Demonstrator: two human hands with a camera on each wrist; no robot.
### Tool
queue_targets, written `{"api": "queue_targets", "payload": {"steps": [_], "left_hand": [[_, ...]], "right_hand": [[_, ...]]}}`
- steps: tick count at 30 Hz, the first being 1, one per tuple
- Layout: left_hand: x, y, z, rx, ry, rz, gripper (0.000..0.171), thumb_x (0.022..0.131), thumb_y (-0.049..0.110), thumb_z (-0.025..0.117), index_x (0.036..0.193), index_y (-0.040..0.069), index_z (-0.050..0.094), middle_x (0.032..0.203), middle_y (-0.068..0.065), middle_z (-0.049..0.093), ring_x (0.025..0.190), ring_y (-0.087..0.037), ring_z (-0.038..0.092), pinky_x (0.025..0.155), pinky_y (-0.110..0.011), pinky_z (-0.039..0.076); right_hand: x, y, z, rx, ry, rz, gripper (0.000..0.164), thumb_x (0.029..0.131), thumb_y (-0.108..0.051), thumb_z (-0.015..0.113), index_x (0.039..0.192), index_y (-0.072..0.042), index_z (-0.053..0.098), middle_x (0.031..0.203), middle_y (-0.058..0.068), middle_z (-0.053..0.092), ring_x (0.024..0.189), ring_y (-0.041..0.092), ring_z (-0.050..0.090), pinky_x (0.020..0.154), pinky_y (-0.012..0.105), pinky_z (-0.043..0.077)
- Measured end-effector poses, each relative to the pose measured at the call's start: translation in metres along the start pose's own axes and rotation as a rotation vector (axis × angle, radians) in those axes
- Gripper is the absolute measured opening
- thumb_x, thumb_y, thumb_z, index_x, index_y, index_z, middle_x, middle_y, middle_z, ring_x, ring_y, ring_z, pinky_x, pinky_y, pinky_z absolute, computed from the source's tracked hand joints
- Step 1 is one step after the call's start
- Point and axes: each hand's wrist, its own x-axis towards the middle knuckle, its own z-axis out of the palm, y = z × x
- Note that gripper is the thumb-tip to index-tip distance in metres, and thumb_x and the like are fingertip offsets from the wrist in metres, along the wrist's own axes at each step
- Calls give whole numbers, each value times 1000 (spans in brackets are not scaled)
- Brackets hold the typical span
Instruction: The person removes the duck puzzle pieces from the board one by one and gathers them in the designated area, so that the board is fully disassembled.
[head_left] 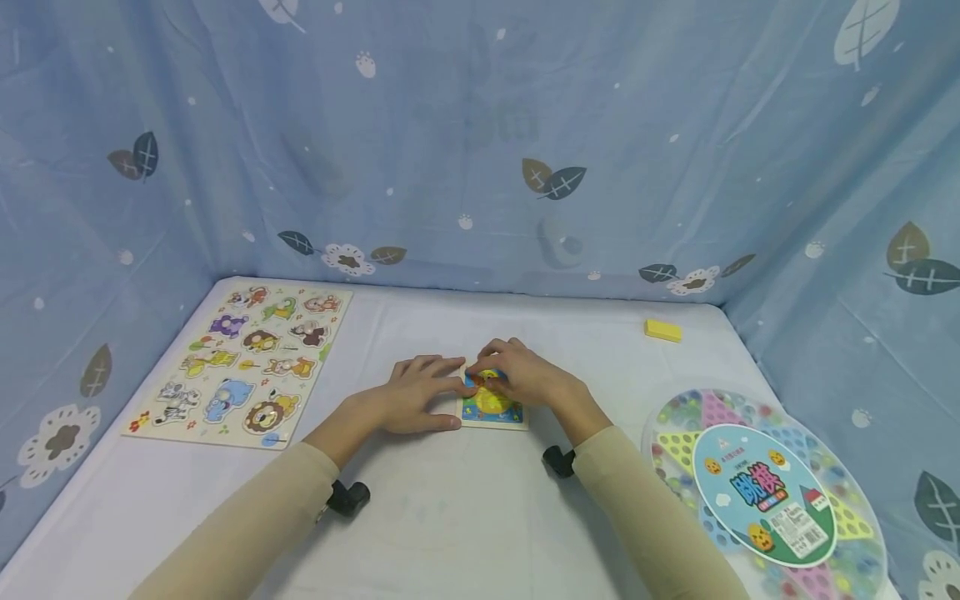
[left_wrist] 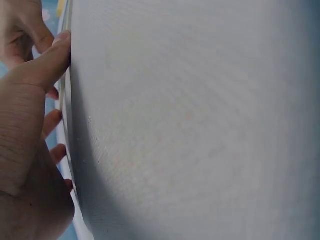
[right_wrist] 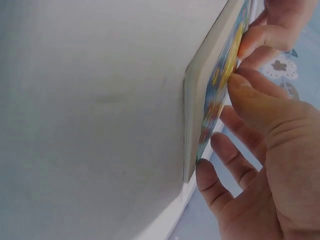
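A small wooden picture puzzle (head_left: pixel 492 411), with a yellow figure on a blue ground and a pale rim, lies flat on the table between both hands. My left hand (head_left: pixel 420 393) is at its left side, thumb along the near left edge and one fingertip over the picture. From above, my right hand (head_left: pixel 531 375) reaches onto the puzzle's far part. In the right wrist view its thumb (right_wrist: pixel 242 87) touches the picture and the other fingers spread past the far edge. Part of the picture is hidden under the fingers.
At the left lies a large animal puzzle board (head_left: pixel 288 382). A round Chinese checkers set (head_left: pixel 675 425) with coloured marbles is at the right. Near the back right sits a yellow block (head_left: pixel 663 331). Patterned blue curtains (head_left: pixel 450 150) border the white table (head_left: pixel 420 517).
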Motion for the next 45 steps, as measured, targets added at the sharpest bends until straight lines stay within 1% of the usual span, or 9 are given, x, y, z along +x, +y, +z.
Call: {"api": "queue_targets", "payload": {"steps": [8, 13, 16, 21, 25, 35, 38, 42, 45], "left_hand": [[-1, -2, 1, -25, 4, -13, 55, 97, 64, 58, 148, 43, 51, 172, 1, 17, 156, -36, 12, 115, -65, 19], [-2, -4, 2, -27, 4, -24, 55, 97, 65, 57, 147, 44, 51, 172, 1, 16, 156, -36, 11, 116, -66, 17], [-2, -4, 1, -22, -1, -26, 56, 97, 65, 56, 148, 44, 51, 173, 0, 16, 157, -37, 11, 116, -67, 17], [-2, -3, 0, 14, -1, -17, 59, 97, 67, 55, 151, 43, 49, 172, 0, 18, 156, -38, 14, 115, -68, 19], [-1, -2, 0, 31, -6, 0, 60, 97, 69, 53, 152, 45, 47, 172, 1, 18, 155, -37, 16, 114, -67, 22], [0, -1, -1, 23, -7, -7, 60, 96, 70, 53, 151, 47, 46, 172, 4, 16, 155, -37, 16, 113, -65, 22], [0, 0, -1, 14, 0, -1, 59, 96, 69, 54, 150, 46, 48, 172, 4, 17, 154, -37, 17, 113, -66, 23], [-1, 2, -3, 14, -2, -2, 58, 96, 68, 54, 150, 46, 48, 172, 5, 16, 155, -38, 17, 113, -65, 23], [-2, 2, -5, 12, -1, -5, 59, 96, 67, 55, 150, 45, 48, 172, 4, 16, 155, -39, 17, 113, -66, 23]], "right_hand": [[3, -4, -2, -49, -27, -19, 30, 105, -20, 62, 133, -29, 68, 140, 0, 56, 121, 25, 48, 106, 44, 47], [4, -5, -4, -155, -35, -43, 28, 105, -26, 61, 131, -34, 67, 150, 1, 47, 123, 28, 50, 103, 44, 50], [6, -5, -5, -222, -40, -64, 26, 105, -30, 61, 129, -37, 66, 151, 2, 44, 122, 29, 51, 102, 44, 52], [9, -5, -5, -233, -54, -70, 22, 105, -28, 62, 124, -38, 67, 138, 0, 49, 115, 26, 52, 96, 42, 53], [10, -6, -4, -232, -73, -62, 22, 105, -27, 61, 124, -37, 66, 131, 0, 51, 110, 25, 52, 92, 40, 54], [12, -7, -6, -262, -93, -54, 32, 105, -21, 62, 131, -40, 62, 125, 0, 52, 108, 24, 52, 93, 40, 54], [12, -7, -6, -263, -107, -40, 39, 104, -14, 62, 132, -42, 60, 126, -1, 51, 109, 24, 51, 94, 40, 53], [13, -6, -5, -264, -116, -32, 51, 100, -4, 65, 133, -42, 59, 130, -1, 51, 112, 24, 51, 95, 40, 53], [14, -6, -5, -261, -115, -27, 54, 101, -2, 63, 135, -43, 58, 132, -1, 50, 115, 25, 51, 96, 41, 53]]}}
